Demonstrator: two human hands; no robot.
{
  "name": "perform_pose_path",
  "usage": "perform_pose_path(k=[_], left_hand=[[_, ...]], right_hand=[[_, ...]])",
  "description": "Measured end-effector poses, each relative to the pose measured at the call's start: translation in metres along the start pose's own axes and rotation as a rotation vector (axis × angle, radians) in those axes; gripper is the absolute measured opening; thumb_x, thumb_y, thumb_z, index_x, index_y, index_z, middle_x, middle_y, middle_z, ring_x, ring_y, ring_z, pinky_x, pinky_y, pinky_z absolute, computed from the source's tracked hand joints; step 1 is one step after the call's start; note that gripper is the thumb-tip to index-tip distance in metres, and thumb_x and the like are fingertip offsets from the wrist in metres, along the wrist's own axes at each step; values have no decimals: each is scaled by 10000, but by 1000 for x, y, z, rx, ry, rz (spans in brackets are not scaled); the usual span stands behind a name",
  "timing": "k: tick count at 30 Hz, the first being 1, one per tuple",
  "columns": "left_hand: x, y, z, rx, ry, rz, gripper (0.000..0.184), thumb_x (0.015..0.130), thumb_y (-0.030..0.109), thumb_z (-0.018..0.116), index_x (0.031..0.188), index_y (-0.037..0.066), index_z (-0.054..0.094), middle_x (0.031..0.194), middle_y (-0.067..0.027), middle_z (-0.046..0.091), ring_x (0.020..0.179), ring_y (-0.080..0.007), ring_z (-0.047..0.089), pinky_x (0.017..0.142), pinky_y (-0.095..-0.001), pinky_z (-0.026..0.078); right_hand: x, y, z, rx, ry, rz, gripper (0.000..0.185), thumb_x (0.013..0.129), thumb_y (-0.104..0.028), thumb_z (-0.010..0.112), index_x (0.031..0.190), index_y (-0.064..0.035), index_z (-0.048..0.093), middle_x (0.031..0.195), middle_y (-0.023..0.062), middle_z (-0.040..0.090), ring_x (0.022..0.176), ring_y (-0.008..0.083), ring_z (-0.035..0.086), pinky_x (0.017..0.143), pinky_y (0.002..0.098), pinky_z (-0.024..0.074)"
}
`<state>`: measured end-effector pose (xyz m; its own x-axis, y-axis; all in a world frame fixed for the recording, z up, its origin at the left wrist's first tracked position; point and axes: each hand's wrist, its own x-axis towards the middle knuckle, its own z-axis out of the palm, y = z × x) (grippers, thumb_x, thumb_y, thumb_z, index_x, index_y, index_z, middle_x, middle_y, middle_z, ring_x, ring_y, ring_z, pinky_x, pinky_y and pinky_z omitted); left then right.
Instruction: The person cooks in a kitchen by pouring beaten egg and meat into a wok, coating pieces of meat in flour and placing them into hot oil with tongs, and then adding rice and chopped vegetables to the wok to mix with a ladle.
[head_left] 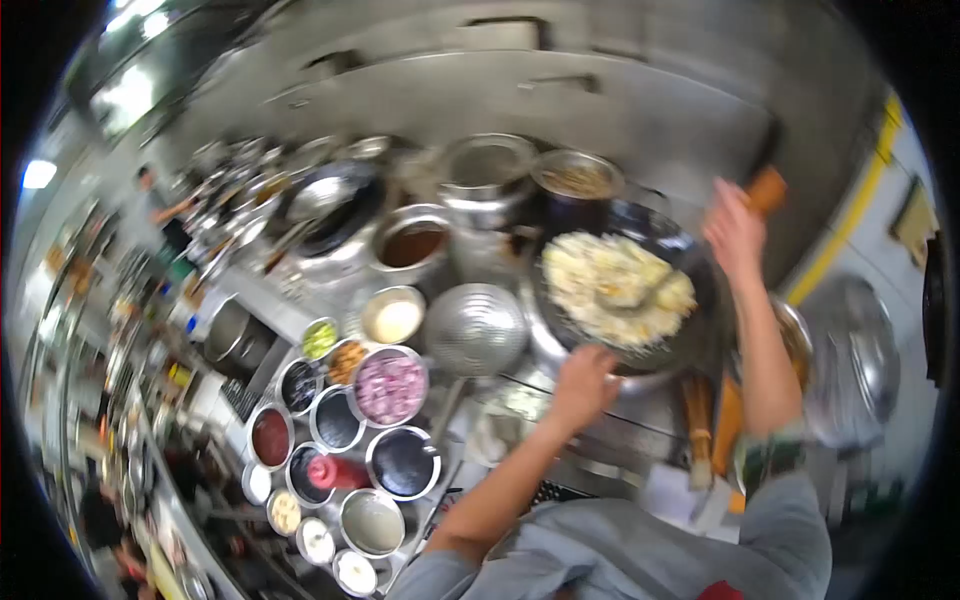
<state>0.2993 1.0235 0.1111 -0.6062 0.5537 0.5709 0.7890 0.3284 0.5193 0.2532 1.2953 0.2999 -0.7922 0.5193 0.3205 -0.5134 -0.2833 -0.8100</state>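
Observation:
A dark wok (708,300) sits on the stove, holding a heap of pale white and yellow chopped food (600,265). My left hand (588,382) is closed at the wok's near rim, its thumb and fingers by the edge. Raised over the wok's right side, my right hand (738,228) grips the long handle of a ladle, whose wooden end (768,190) sticks out beyond the fist. The ladle's metal bowl (625,300) rests in the food. Some motion blur softens both hands.
A perforated strainer (476,330) lies left of the wok. Further left stand a tub of chopped onion (391,386), a red-capped bottle (335,472) and several ingredient pots. Behind are a pot of brown liquid (412,245) and another wok (330,208). A person (165,212) stands far left.

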Motion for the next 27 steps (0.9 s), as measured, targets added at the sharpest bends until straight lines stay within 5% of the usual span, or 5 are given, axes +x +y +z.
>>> perform_pose_path(k=[3,7,16,23,27], left_hand=[[11,35,-35,-35,-72,-42,414,760,169,739,1136,46,616,1181,-124,563,1134,-334,510,932,-452,415],[22,37,-32,28,-107,-43,399,777,188,740,1123,46,603,1096,-134,580,1037,-340,539,869,-441,428],[16,84,-53,67,-77,-35,181,822,201,692,845,65,574,865,-124,544,859,-340,514,726,-443,400],[-80,46,-29,122,-179,-106,158,830,176,672,870,60,573,861,-129,536,848,-344,514,714,-444,397],[-35,49,-54,106,-87,-24,175,830,187,673,908,59,582,901,-128,534,864,-343,514,712,-438,397]], right_hand=[[28,-43,30,-140,-90,-86,389,915,-285,671,674,-157,392,482,-75,312,368,61,292,369,250,255],[18,6,19,-56,175,-77,394,925,-251,644,660,-162,365,494,-65,299,374,74,273,370,267,247],[23,-74,53,-222,20,161,328,908,-189,627,703,-152,374,526,-56,327,394,77,293,383,273,278],[-34,-65,59,-311,175,-287,293,921,-197,624,716,-118,431,512,-38,328,382,86,289,382,282,276],[-29,-72,38,-185,47,-226,384,896,-237,665,628,-134,410,486,-38,313,381,89,323,386,272,296]])
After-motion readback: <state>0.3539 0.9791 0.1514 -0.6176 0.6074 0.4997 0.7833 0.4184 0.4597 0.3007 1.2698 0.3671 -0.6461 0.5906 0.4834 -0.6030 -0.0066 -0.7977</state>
